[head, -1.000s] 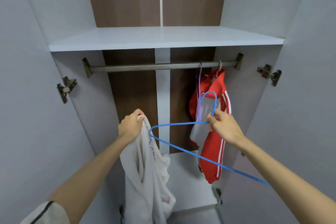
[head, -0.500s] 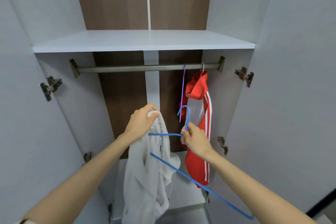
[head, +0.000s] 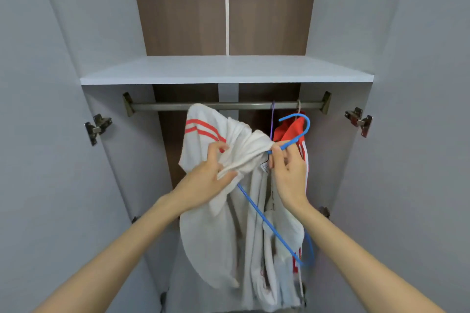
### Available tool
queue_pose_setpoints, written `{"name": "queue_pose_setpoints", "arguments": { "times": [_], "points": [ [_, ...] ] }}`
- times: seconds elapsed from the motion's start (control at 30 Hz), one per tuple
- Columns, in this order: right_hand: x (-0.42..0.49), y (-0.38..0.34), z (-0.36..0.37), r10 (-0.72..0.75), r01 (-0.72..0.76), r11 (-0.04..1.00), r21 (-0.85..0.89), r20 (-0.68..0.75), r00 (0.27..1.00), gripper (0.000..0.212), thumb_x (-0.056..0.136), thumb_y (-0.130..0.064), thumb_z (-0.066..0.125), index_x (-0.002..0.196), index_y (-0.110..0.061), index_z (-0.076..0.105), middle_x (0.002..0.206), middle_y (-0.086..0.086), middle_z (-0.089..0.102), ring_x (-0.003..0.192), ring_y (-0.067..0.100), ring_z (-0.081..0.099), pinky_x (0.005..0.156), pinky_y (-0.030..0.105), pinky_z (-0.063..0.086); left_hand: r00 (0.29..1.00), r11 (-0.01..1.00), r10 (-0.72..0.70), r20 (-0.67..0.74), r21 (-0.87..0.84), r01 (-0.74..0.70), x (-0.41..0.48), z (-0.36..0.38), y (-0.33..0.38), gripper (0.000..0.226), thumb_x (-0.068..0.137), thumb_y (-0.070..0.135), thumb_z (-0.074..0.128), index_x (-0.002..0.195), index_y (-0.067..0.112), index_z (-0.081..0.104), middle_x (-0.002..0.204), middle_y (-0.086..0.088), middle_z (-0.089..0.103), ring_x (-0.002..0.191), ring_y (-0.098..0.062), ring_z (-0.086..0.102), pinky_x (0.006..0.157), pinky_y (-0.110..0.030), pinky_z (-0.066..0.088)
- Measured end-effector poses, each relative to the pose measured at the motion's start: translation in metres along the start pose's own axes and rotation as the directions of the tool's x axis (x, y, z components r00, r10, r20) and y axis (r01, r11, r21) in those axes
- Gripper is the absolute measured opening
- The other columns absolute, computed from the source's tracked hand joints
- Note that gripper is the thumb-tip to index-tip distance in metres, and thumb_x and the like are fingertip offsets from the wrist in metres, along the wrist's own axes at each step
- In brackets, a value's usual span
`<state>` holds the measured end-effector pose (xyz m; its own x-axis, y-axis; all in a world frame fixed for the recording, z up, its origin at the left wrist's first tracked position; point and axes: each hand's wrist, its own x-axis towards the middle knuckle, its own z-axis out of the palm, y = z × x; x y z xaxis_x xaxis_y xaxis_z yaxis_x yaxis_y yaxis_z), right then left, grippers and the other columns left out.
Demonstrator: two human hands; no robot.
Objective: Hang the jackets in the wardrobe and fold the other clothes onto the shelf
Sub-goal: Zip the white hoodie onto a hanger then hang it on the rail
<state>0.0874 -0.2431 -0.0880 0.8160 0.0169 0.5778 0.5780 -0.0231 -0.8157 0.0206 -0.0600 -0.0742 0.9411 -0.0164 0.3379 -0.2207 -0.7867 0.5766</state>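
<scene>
The white jacket is soft, matt, creased cloth. The red jacket is smoother cloth with a slight sheen. The blue hanger is thin, smooth and glossy, seemingly plastic-coated. The rail and hinges are dull metal. The shelf is matt pale laminate. The back panel is matt brown wood grain.

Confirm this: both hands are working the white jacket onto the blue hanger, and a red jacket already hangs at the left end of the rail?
No: the head view shows the red jacket at the right end of the rail, not the left. The rest holds: left hand and right hand are working the white jacket onto the blue hanger.
</scene>
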Motion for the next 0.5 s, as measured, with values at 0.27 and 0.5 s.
{"name": "queue_pose_setpoints", "arguments": {
  "times": [0.27,0.5],
  "points": [
    [0.013,-0.016,-0.006,-0.114,0.114,0.993,0.016,-0.009,0.993,0.016,0.100,-0.009,0.047,0.087,-0.006,0.055,0.060,0.001,0.051,0.052,0.009,0.045,0.053,0.026,0.040,0.832,0.568,0.551,-0.063,0.759,-0.319,0.051,-0.028,0.010,0.058,0.082,0.054,0.063,0.128,0.020,0.052,0.122,-0.012,0.052,0.116,-0.029,0.042,0.110,-0.043,0.024],
    [0.021,-0.001,-0.018,-0.054,0.056,0.998,-0.024,0.060,0.997,0.019,0.101,-0.018,0.049,0.085,-0.009,0.054,0.065,0.007,0.059,0.058,0.012,0.053,0.061,0.020,0.044,0.878,0.638,0.479,0.023,0.677,-0.366,0.058,-0.020,0.006,0.034,0.095,0.044,0.049,0.119,0.021,0.057,0.085,0.001,0.051,0.074,-0.018,0.047,0.067,-0.029,0.031]
  ]
}}
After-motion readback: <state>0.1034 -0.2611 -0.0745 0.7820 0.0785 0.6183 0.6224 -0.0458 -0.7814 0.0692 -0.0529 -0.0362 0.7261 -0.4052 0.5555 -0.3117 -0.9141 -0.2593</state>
